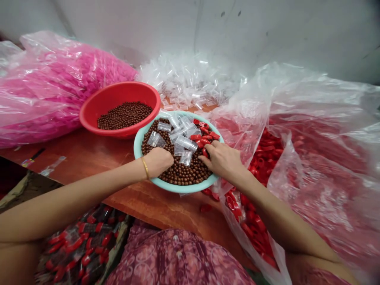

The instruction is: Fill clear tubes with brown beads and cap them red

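A light-blue basin holds small round brown balls, with clear plastic tubes and red plastic caps lying on top. My left hand, a gold bangle at its wrist, is closed low over the balls at the basin's left side. Its fingertips are hidden, so what they hold cannot be made out. At the right rim, my right hand has thumb and fingers closed around a red cap, just beside the other caps.
Left of the basin stands a red basin of brown balls, by a bag of pink pieces. Clear tubes are heaped behind. An open bag of red caps lies right. Filled red-capped tubes sit below the table edge.
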Available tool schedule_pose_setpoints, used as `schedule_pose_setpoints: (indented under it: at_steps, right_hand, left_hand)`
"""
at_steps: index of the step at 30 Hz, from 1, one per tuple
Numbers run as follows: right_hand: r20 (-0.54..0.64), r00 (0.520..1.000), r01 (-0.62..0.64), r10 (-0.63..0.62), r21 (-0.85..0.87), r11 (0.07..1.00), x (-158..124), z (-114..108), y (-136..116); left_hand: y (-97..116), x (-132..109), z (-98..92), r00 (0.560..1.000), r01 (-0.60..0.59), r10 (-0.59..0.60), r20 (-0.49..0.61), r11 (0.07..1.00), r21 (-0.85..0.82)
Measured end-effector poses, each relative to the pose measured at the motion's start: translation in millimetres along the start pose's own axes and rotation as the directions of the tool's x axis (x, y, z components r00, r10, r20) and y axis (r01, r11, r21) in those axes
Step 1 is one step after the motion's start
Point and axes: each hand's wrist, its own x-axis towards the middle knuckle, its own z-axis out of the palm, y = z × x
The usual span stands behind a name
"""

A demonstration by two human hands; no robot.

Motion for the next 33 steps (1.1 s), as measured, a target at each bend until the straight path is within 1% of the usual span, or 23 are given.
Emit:
schedule_pose_setpoints:
  at_steps: [2, 3, 5, 6, 8, 9, 10, 11, 12, 14, 16, 18, 20, 21, 22, 23, 26, 28, 31, 33]
  right_hand:
    - [0.030, 1.000, -0.008, 0.007, 0.018, 1.000, 9, 1, -4]
    - [0.034, 0.999, -0.004, 0.002, 0.046, 0.999, 13, 2, -5]
    - [0.003, 1.000, 0.001, -0.001, 0.131, 0.991, 20, 6, -4]
    - [-0.042, 0.999, 0.006, 0.002, 0.188, 0.982, 23, 9, -3]
    - [-0.179, 0.984, 0.042, 0.017, 0.319, 0.947, 28, 16, -1]
    - [-0.246, 0.969, 0.068, 0.033, 0.391, 0.918, 29, 20, 1]
    - [-0.296, 0.953, 0.094, 0.058, 0.473, 0.876, 30, 23, 2]
    - [-0.323, 0.942, 0.115, 0.094, 0.572, 0.812, 30, 25, 3]
    - [-0.321, 0.937, 0.129, 0.136, 0.682, 0.720, 30, 27, 3]
    - [-0.257, 0.945, 0.136, 0.201, 0.871, 0.473, 27, 27, 3]
    - [-0.182, 0.958, 0.130, 0.222, 0.965, 0.228, 22, 25, 3]
    - [-0.113, 0.965, 0.106, 0.239, 0.994, 0.041, 17, 23, 2]
    - [-0.047, 0.969, 0.077, 0.243, 0.991, -0.114, 13, 22, 2]
    - [-0.024, 0.972, 0.065, 0.234, 0.984, -0.166, 11, 21, 2]
    - [-0.012, 0.976, 0.055, 0.216, 0.979, -0.195, 10, 20, 1]
    - [-0.012, 0.981, 0.052, 0.194, 0.978, -0.204, 9, 19, 0]
    - [-0.028, 0.993, 0.049, 0.116, 0.981, -0.186, 9, 13, -6]
    - [-0.012, 0.997, 0.026, 0.079, 0.984, -0.174, 10, 9, -10]
    - [0.002, 0.995, 0.009, 0.095, 0.993, -0.114, 11, 8, -16]
    - [-0.036, 0.991, 0.040, 0.130, 0.999, -0.029, 12, 11, -18]
  left_hand:
    - [3, 16, 5.8, 1.000, 0.024, -0.023, 0.019, 0.998, -0.056]
    - [4, 23, 8.8, 0.999, 0.049, -0.048, 0.012, 0.995, -0.087]
    - [2, 32, 14.4, 0.991, 0.126, -0.131, -0.018, 0.977, -0.172]
    - [0, 34, 16.9, 0.983, 0.168, -0.180, -0.035, 0.958, -0.231]
    - [-6, 34, 21.4, 0.964, 0.218, -0.259, -0.055, 0.897, -0.385]
    - [-10, 34, 23.6, 0.957, 0.220, -0.284, -0.061, 0.845, -0.487]
    - [-13, 32, 26.0, 0.952, 0.201, -0.299, -0.066, 0.772, -0.604]
    - [-16, 31, 28.5, 0.949, 0.160, -0.305, -0.073, 0.672, -0.723]
    - [-19, 30, 30.9, 0.950, 0.106, -0.303, -0.080, 0.551, -0.828]
    - [-22, 27, 35.0, 0.955, -0.008, -0.284, -0.092, 0.284, -0.959]
    - [-23, 24, 36.5, 0.962, -0.100, -0.250, -0.108, 0.044, -0.994]
    - [-21, 20, 35.1, 0.968, -0.158, -0.219, -0.123, -0.150, -0.976]
    - [-18, 16, 31.2, 0.967, -0.201, -0.208, -0.144, -0.290, -0.936]
    - [-16, 14, 28.9, 0.964, -0.223, -0.213, -0.158, -0.332, -0.917]
    - [-14, 13, 26.5, 0.961, -0.242, -0.217, -0.172, -0.356, -0.903]
    - [-12, 12, 24.2, 0.957, -0.261, -0.220, -0.189, -0.367, -0.893]
    - [-6, 11, 19.6, 0.946, -0.304, -0.225, -0.234, -0.358, -0.883]
    - [-4, 13, 18.8, 0.937, -0.326, -0.240, -0.252, -0.353, -0.877]
    - [-3, 16, 19.7, 0.936, -0.333, -0.237, -0.261, -0.356, -0.873]
    - [-2, 19, 20.1, 0.945, -0.315, -0.206, -0.254, -0.366, -0.875]
